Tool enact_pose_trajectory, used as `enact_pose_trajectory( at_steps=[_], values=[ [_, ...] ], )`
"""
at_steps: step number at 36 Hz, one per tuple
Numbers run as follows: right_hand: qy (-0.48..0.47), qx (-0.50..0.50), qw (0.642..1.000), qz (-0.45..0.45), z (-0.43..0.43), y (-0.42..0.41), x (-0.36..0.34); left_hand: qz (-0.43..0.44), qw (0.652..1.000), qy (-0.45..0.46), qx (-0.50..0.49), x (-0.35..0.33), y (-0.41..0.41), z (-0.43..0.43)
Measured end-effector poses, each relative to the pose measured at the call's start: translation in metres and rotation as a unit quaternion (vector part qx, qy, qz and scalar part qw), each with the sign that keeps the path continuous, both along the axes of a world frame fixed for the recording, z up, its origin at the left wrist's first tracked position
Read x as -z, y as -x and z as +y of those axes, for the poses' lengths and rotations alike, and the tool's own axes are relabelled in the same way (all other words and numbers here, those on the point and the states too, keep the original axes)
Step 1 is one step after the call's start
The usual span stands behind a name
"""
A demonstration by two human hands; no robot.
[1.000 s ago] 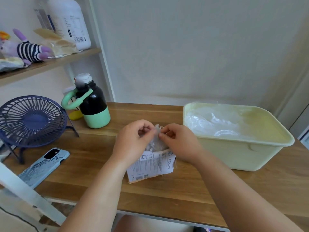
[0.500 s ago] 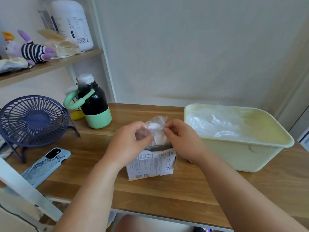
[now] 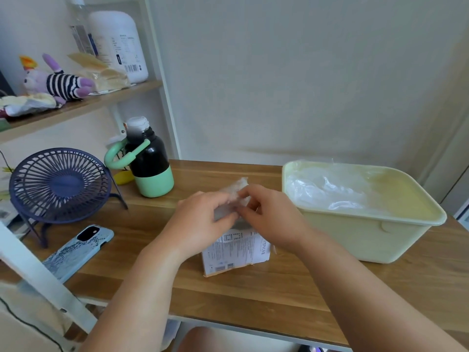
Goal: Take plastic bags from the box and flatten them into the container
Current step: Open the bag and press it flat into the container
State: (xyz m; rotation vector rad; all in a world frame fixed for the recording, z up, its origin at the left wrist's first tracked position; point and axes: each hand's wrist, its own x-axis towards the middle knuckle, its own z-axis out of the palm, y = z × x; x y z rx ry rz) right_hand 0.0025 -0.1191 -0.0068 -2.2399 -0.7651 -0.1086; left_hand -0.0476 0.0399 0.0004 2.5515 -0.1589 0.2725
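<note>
Box: the box (image 3: 236, 252) is standing just below the grip.
Left hand: the left hand (image 3: 203, 222) is pinching the plastic bag (image 3: 234, 190), fingers curled.
Right hand: the right hand (image 3: 269, 219) is pinching the same bag from the other side.
Plastic bag: it is sticking up between both hands.
Container: the container (image 3: 368, 232) is sitting right of the grip, holding clear bags.

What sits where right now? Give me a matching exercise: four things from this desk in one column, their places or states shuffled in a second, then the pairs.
Things:
1. plastic bag
2. box
3. container
4. phone

Places or states:
A. lies flat on the left, in front of the fan
B. pinched by left hand and right hand
C. stands on the desk beneath the hands
D. on the right, clear bags already inside

Pairs: 1-B, 2-C, 3-D, 4-A.
</note>
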Motion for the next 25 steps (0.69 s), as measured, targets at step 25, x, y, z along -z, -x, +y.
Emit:
enact_pose_trajectory(
  at_steps=[25],
  values=[
    [-0.227, 0.061, 0.963, 0.134, -0.011, -0.003, -0.011, 0.093, 0.981, -0.149, -0.077, 0.007, -0.001, -0.018]
  ],
)
